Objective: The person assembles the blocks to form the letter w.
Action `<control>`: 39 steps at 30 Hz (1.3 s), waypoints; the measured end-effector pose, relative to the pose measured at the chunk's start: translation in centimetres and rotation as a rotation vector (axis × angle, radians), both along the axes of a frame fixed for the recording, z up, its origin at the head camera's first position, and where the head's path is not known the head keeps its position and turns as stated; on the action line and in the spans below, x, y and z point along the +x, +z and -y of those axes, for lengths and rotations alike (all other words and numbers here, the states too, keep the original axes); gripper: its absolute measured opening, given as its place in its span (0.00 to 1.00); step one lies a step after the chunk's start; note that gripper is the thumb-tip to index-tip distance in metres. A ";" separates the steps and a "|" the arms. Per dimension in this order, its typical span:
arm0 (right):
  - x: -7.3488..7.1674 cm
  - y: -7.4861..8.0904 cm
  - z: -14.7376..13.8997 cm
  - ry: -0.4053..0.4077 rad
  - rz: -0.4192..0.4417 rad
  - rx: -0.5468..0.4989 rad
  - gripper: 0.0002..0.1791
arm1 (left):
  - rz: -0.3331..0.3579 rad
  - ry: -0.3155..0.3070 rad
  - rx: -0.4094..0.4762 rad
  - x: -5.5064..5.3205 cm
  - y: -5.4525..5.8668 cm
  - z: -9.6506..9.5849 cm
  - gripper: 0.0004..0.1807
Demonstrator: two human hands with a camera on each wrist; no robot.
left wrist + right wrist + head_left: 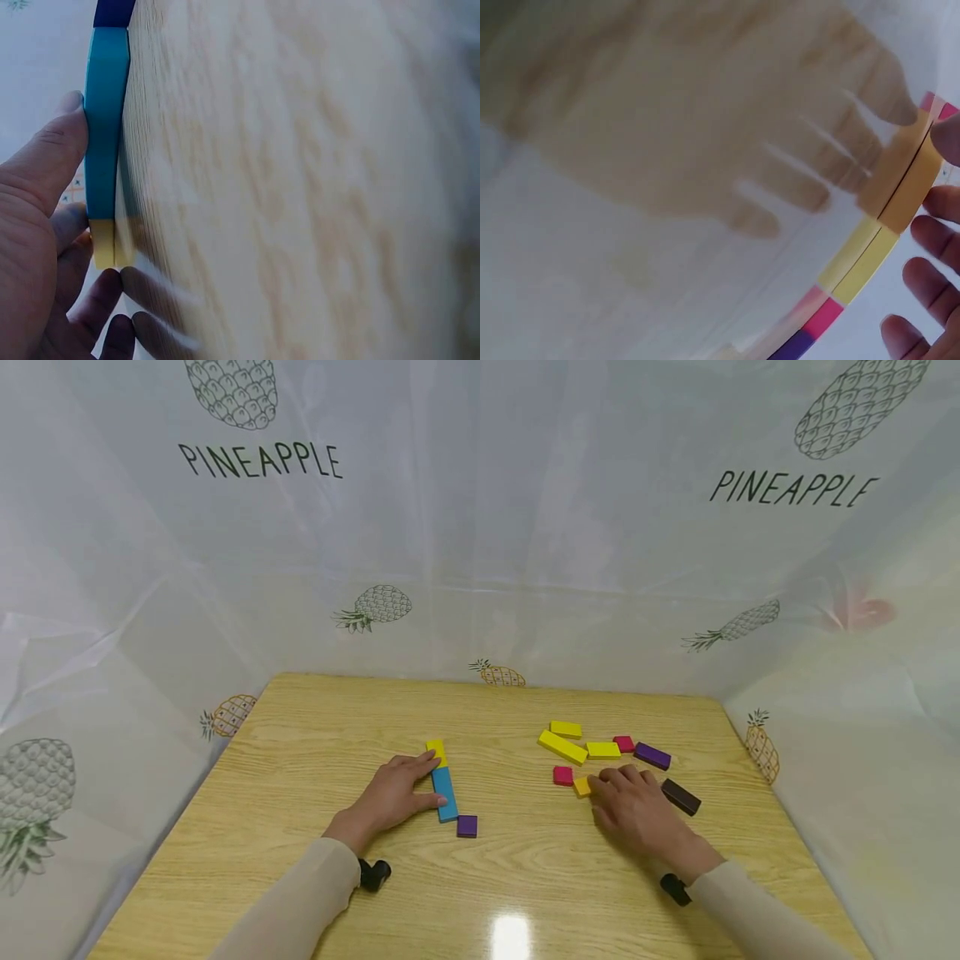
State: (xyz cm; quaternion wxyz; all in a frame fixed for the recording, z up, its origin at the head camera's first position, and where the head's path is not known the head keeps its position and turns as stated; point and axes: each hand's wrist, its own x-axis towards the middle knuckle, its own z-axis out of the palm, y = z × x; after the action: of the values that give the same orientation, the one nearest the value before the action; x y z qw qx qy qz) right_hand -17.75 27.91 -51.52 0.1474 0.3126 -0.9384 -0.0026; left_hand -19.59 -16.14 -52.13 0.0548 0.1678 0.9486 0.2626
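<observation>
My left hand [397, 789] touches a short row of two blocks. Its thumb lies against the blue block [445, 795], and its fingertips reach the yellow block [436, 747] at the far end. A purple square block [467, 826] sits at the near end of the blue one; the left wrist view shows this line from low down. My right hand [637, 802] has its fingertips right at an orange block [582, 787], which it partly covers. In the right wrist view the thumb overlaps one end of the orange block [916, 176], the other fingers spread apart.
Beyond the right hand lie several yellow blocks [562, 747], a pink block [623, 744] and a purple block [652, 756]. Another pink block [562, 776] is left of the orange one, a dark block [681, 797] right of the hand. A pineapple-print sheet [480, 527] surrounds the wooden table [337, 710].
</observation>
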 end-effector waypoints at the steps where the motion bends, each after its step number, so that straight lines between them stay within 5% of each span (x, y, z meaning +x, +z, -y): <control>1: 0.0 0.0 0.1 0.019 -0.003 -0.005 0.24 | 0.001 0.001 0.001 0.0 0.0 0.0 0.42; 12: 0.2 -0.2 1.8 0.125 0.027 -0.004 0.21 | -0.001 0.002 0.009 0.0 -0.1 0.0 0.42; 22: 0.2 -0.2 3.2 -0.054 -0.034 -0.034 0.32 | -0.003 0.009 0.008 0.1 0.0 0.0 0.42; 39: -0.3 -0.1 4.5 -0.124 -0.021 0.026 0.33 | -0.005 0.011 0.007 0.2 -0.1 -0.1 0.42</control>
State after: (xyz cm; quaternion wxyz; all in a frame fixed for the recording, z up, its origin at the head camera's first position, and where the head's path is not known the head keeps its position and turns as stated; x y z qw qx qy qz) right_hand -18.01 23.41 -51.58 0.1527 0.2555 -0.9543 -0.0273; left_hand -19.36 -16.08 -52.20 0.0505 0.1633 0.9487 0.2660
